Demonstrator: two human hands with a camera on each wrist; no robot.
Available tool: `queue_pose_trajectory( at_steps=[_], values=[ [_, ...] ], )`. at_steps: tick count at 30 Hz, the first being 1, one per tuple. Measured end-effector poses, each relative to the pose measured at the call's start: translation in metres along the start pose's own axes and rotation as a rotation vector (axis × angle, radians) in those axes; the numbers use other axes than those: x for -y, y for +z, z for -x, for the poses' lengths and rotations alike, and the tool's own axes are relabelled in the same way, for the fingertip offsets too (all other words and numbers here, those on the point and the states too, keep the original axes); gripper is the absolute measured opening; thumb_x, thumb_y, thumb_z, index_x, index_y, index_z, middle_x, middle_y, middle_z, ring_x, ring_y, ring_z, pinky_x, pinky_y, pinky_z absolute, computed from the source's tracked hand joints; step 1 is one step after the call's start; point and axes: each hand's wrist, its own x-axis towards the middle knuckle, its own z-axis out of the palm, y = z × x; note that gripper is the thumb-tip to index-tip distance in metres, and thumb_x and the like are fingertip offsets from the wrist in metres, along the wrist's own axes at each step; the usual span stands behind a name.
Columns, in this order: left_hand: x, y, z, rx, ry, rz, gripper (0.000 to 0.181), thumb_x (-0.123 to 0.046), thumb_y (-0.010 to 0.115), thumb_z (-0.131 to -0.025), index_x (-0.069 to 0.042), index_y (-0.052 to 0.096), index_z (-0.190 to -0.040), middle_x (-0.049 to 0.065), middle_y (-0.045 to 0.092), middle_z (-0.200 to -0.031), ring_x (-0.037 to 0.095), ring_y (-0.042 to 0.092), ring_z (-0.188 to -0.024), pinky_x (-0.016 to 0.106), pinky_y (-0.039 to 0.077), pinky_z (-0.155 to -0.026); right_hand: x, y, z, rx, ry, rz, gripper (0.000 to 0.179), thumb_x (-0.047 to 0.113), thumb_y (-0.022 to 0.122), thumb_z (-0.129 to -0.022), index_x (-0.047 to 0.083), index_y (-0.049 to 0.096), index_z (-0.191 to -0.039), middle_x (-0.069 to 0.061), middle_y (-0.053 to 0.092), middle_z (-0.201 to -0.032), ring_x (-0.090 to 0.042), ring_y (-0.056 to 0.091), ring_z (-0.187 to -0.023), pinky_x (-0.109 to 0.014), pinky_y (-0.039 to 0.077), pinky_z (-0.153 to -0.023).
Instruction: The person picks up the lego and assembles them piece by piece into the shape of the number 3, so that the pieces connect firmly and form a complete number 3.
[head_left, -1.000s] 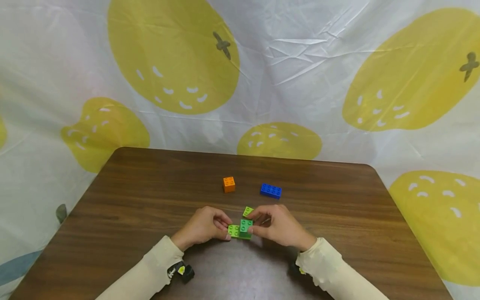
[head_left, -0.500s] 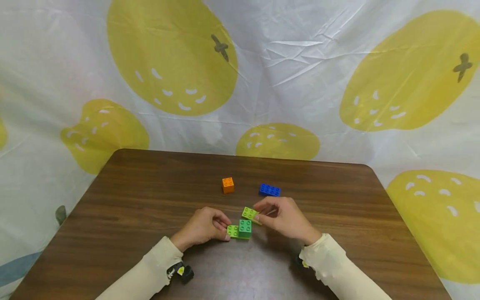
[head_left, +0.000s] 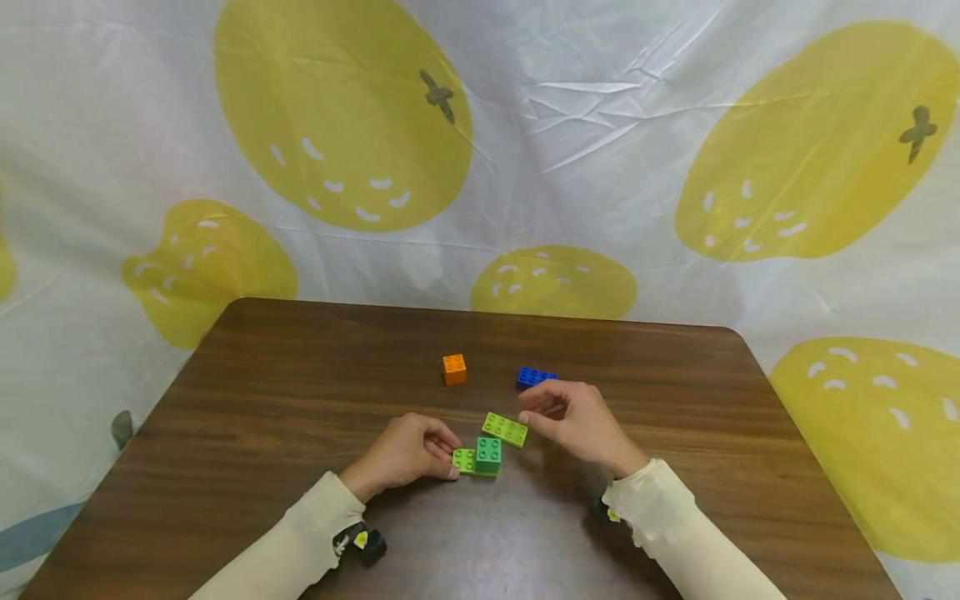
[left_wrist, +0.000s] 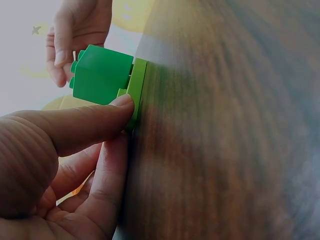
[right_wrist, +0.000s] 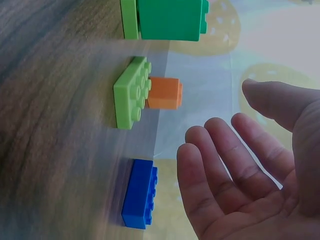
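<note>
My left hand [head_left: 405, 450] pinches the left end of a flat lime building brick [head_left: 463, 460] between thumb and fingers, low at the tabletop. A taller green brick [head_left: 488, 455] with studs on top sits on that lime brick's right end. Just behind it lies a second flat lime brick [head_left: 505, 429], set at a slant. My right hand [head_left: 581, 421] hovers to the right of this second brick, fingers relaxed and apart from the thumb, holding nothing. In the right wrist view, the palm and fingers [right_wrist: 220, 155] show with a gap between them and the bricks.
On the brown wooden table [head_left: 315, 358], an orange brick [head_left: 454, 369] stands farther back, left of centre. A long blue brick [head_left: 536, 377] lies behind my right hand, partly covered by it in the head view. A fruit-print cloth [head_left: 525, 167] hangs behind the table.
My right hand has left the green brick, touched the second lime brick, then moved right and away from it, uncovering it. The left hand keeps its pinch in place.
</note>
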Motion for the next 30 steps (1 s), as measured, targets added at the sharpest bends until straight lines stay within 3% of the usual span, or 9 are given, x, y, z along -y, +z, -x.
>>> queue_pose_trajectory(
  at_steps=[11,30],
  values=[
    [-0.003,-0.001,0.0,-0.003,-0.022,-0.002,0.033,-0.004,0.094,-0.074,-0.002,0.078,-0.103,0.003,0.077,-0.088,0.01,0.074,-0.079,0.023,0.059,-0.068,-0.01,-0.006,-0.006,-0.067,0.021,-0.016,0.025,0.02,0.085,-0.091,0.008,0.079,-0.112,-0.002,0.08,-0.097,-0.016,0.075,-0.086,-0.031,0.061,-0.079],
    [-0.005,0.0,0.001,-0.001,-0.033,-0.015,0.034,-0.005,0.094,-0.075,-0.002,0.078,-0.104,0.003,0.076,-0.088,0.009,0.073,-0.079,0.023,0.059,-0.068,-0.029,-0.014,-0.017,-0.1,0.049,0.071,0.026,0.025,0.082,-0.094,0.009,0.079,-0.114,0.0,0.08,-0.101,-0.015,0.075,-0.092,-0.031,0.062,-0.081]
  ],
)
